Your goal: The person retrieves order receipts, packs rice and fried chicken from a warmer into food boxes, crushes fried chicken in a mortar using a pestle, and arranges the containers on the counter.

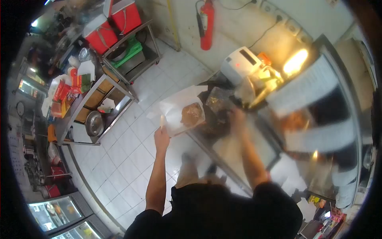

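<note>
My left hand (162, 137) is closed on the near left edge of an open white takeaway box (174, 110), its thumb pointing up along the wall. Brown food (191, 115) lies in the right part of the box, too blurred to name. My right hand (238, 118) reaches over the dark end of the counter to the right of the box. Motion smears its fingers, and whether they hold anything is unclear. A clear plastic bag or wrap (220, 98) lies just beyond it, between the box and the white machine.
A white machine (240, 65) with a red light stands by a bright lamp (295, 62). Behind it a fire extinguisher (206, 26) hangs on the wall. Metal trolleys (133, 65) with red cool boxes (99, 35) stand at the far left. A metal-framed panel (338, 67) borders the right.
</note>
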Demonstrator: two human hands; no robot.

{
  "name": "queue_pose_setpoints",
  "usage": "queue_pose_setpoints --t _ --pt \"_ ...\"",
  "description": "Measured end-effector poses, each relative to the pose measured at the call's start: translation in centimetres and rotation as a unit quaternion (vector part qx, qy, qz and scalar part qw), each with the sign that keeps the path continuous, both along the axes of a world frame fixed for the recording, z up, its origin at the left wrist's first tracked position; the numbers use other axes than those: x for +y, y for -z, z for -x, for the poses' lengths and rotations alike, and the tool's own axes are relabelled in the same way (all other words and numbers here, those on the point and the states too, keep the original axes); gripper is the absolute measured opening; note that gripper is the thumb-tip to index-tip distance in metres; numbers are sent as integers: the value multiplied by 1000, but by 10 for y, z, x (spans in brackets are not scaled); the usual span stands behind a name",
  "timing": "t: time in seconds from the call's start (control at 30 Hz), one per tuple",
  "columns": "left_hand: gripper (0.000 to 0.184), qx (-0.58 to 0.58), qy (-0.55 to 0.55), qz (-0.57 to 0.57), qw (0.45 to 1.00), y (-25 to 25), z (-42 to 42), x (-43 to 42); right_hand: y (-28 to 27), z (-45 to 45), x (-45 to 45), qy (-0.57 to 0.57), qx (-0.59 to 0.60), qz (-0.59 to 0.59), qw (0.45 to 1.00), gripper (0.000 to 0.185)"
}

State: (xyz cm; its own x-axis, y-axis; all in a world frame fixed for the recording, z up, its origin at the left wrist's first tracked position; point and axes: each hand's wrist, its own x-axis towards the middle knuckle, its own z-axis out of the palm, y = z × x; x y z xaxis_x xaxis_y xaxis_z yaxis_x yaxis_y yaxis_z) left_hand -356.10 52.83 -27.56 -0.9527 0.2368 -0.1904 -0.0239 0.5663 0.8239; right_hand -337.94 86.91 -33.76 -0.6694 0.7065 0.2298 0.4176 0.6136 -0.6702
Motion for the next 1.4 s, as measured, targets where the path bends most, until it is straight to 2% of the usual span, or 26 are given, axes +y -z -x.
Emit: queue_pose_setpoints --t 0.1,0.17,0.2,0.23,0.27,0.33,0.37,0.43,0.57,0.6,0.7,0.73,0.77,0.8,0.83,0.87,0.9,0.97,1.03,1.1,1.13,1.23,1.3,1.33,1.37,1.4 --pt "39 53 20 9 998 -45 27 -29 -44 33 -23 2 54 -94 994 27" --pt "38 50 14 -18 998 -58 52 -45 -120 73 -70 -92 -13 63 994 32" --pt "37 55 15 -55 997 -63 71 -47 -137 93 -84 -143 -94 201 965 41" --pt "37 54 24 -58 997 -67 91 -45 -125 110 -99 -173 52 369 912 45" --pt "36 69 37 -61 995 -72 110 -47 -113 127 -114 -193 185 527 807 49" --pt "35 68 59 -62 994 -86 148 -51 -157 175 -152 -108 207 654 720 48" --pt "34 63 78 -51 994 -97 168 -50 -170 201 -161 -80 142 578 800 50" --pt "34 62 107 -50 991 -114 214 -38 -185 244 -163 -44 79 484 870 52" --pt "31 88 174 -40 980 -136 307 1 -186 316 -152 -22 194 432 880 55" --pt "30 106 193 -63 973 -138 328 15 -174 331 -145 25 157 420 894 54" --pt "29 38 222 -16 974 -137 396 65 -128 397 -116 102 246 637 724 44" --pt "30 40 253 -6 967 -117 423 72 -121 420 -108 94 258 658 701 44" --pt "34 64 291 115 948 -101 455 81 -115 447 -100 78 265 669 690 43" --pt "41 72 283 29 956 -79 479 90 -111 474 -93 62 269 680 680 43" --pt "45 82 337 152 925 -79 507 96 -110 498 -88 49 272 687 673 43" --pt "44 95 355 93 925 -100 528 106 -112 523 -82 40 274 690 669 43" --pt "45 8 401 167 901 -149 552 117 -115 544 -78 42 277 692 665 42" --pt "43 39 518 151 841 -133 625 110 -123 578 -70 56 279 693 663 42" --pt "40 96 517 103 844 -193 698 113 -130 605 -59 70 284 685 667 41" --pt "33 201 411 102 884 -290 750 131 -134 622 -52 96 297 674 669 41" --pt "29 219 365 56 903 -298 795 147 -134 630 -47 109 304 667 671 41" --pt "22 345 183 -37 920 -268 950 220 -130 655 -40 175 336 645 664 40" --pt "22 508 60 -19 859 -220 1069 273 -129 670 -43 228 337 619 672 40" --pt "26 503 -3 -1 864 -195 1130 296 -130 678 -46 252 323 592 694 40" --pt "32 383 -44 54 921 -173 1183 306 -131 679 -43 200 151 412 876 44" --pt "39 224 -59 117 966 -145 1229 311 -123 676 -50 224 151 401 875 44"
